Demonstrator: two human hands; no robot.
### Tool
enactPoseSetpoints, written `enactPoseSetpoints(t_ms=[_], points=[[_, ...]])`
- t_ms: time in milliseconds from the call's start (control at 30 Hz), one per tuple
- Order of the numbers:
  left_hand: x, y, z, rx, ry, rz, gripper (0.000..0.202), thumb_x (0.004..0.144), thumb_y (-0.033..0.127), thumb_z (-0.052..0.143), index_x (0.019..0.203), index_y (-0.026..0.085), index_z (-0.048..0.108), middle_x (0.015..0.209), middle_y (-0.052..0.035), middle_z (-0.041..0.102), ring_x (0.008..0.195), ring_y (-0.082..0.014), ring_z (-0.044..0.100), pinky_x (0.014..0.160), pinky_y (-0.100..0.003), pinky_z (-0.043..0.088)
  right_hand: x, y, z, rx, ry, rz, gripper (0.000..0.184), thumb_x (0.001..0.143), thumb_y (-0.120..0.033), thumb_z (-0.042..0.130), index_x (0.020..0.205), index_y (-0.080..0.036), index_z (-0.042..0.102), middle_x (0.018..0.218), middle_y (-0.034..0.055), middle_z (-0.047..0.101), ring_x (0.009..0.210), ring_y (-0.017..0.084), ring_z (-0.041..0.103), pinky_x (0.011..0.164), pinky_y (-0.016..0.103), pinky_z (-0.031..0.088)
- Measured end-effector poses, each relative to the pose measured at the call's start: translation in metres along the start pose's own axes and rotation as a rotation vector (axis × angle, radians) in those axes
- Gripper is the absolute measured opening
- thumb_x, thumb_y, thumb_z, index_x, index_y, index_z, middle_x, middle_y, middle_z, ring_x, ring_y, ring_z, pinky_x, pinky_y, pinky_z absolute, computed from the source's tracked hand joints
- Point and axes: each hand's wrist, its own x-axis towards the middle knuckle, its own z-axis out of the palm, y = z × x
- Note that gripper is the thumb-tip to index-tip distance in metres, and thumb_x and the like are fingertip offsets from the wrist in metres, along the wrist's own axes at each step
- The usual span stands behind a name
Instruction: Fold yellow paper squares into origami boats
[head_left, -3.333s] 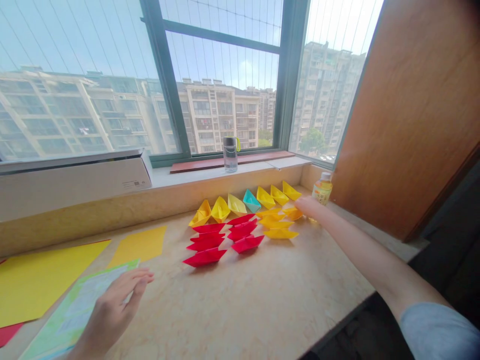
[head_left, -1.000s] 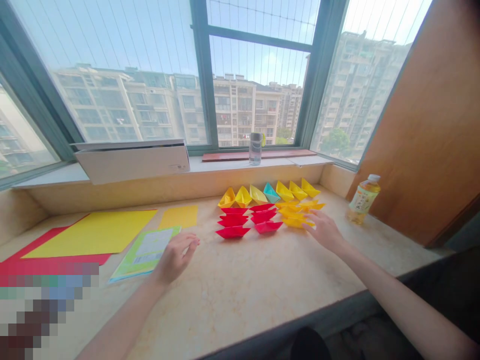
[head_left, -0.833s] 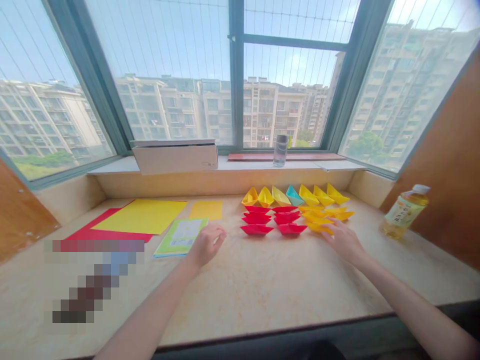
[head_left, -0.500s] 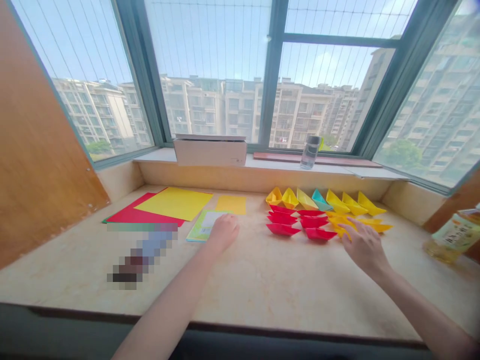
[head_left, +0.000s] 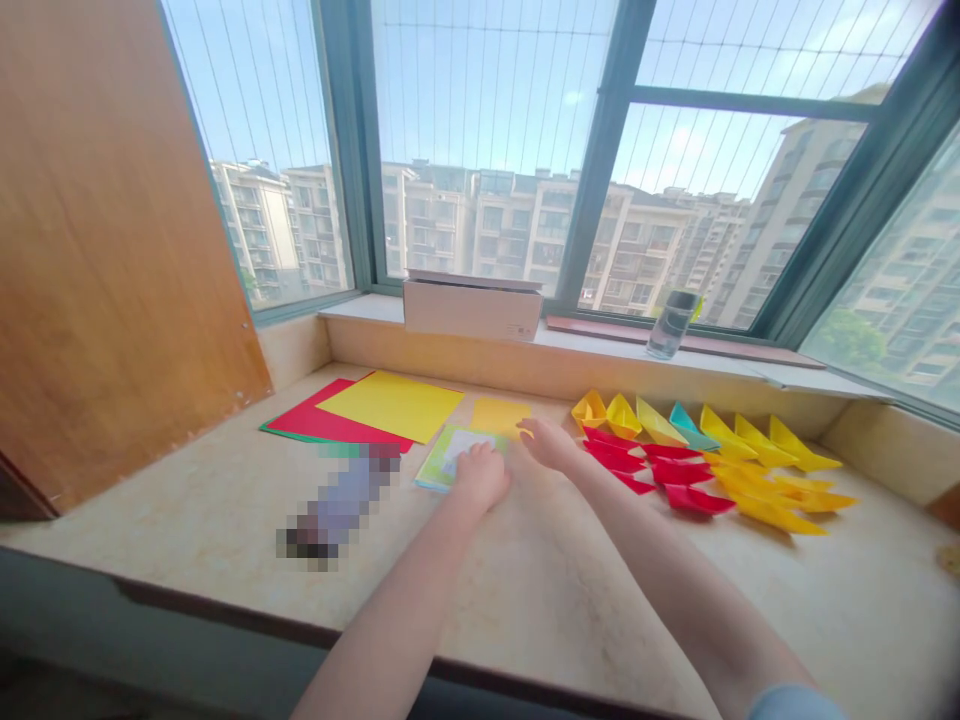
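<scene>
Amber wood of an open cabinet door (head_left: 112,250) closes off the left end of a marble window counter (head_left: 172,500), where a yellow paper sheet (head_left: 390,405) lies over a red paper sheet (head_left: 307,420), and a pixelated patch (head_left: 337,510) masks part of the surface in front. Next along, the left hand (head_left: 481,478) rests palm-down on a green-edged pamphlet (head_left: 439,472), its fingertips out of sight, so any grip cannot be told. The right hand (head_left: 547,443) has left the yellow boats and crossed to the middle, its fingers (head_left: 525,425) stretched out and empty just above a small amber paper sheet (head_left: 501,412). The 2 hands sit close together, not touching. Behind them, a cardboard box (head_left: 471,312) stands on the upper sill. Farther right, neither hand is on the fleet: red paper boats (head_left: 694,500) form a loose cluster, backed by a row of 7 upright boats, including 1 teal paper boat (head_left: 690,428), while flatter yellow paper boats (head_left: 776,512) fan out alongside — all crisply folded. Above them, a clear water bottle (head_left: 670,325) stands on the sill.
</scene>
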Motion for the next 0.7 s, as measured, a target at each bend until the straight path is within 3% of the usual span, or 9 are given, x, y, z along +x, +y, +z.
enactPoseSetpoints(t_ms=[200, 433, 700], points=[[-0.002, -0.001, -0.002, -0.028, -0.017, -0.014, 0.031, 0.089, 0.033, 0.054, 0.106, 0.012, 0.069, 0.115, -0.0217, 0.062, 0.114, -0.0363, 0.056, 0.092, -0.047, 0.044, 0.036, -0.005, 0.030, 0.006, -0.129, 0.125, 0.031, 0.095, -0.032, 0.058, 0.122, -0.016, 0.058, 0.121, 0.0093, 0.060, 0.102, 0.022, 0.063, 0.086, 0.042, 0.054], [0.000, 0.000, -0.004, -0.100, -0.069, -0.045, 0.026, 0.088, 0.027, 0.056, 0.106, 0.014, 0.070, 0.115, -0.0218, 0.061, 0.114, -0.0364, 0.055, 0.092, -0.044, 0.046, 0.052, -0.002, 0.032, 0.012, -0.162, 0.265, 0.030, 0.096, -0.033, 0.058, 0.120, -0.017, 0.059, 0.122, 0.0091, 0.060, 0.103, 0.022, 0.062, 0.088, 0.043, 0.053], [0.000, 0.002, -0.003, 0.007, -0.052, -0.042, 0.029, 0.090, 0.027, 0.051, 0.105, 0.013, 0.070, 0.108, -0.0189, 0.065, 0.108, -0.0316, 0.059, 0.087, -0.040, 0.049, 0.056, 0.000, 0.037, 0.072, -0.153, 0.337, 0.028, 0.096, -0.035, 0.057, 0.117, -0.017, 0.060, 0.118, 0.0085, 0.062, 0.100, 0.021, 0.063, 0.086, 0.041, 0.054]])
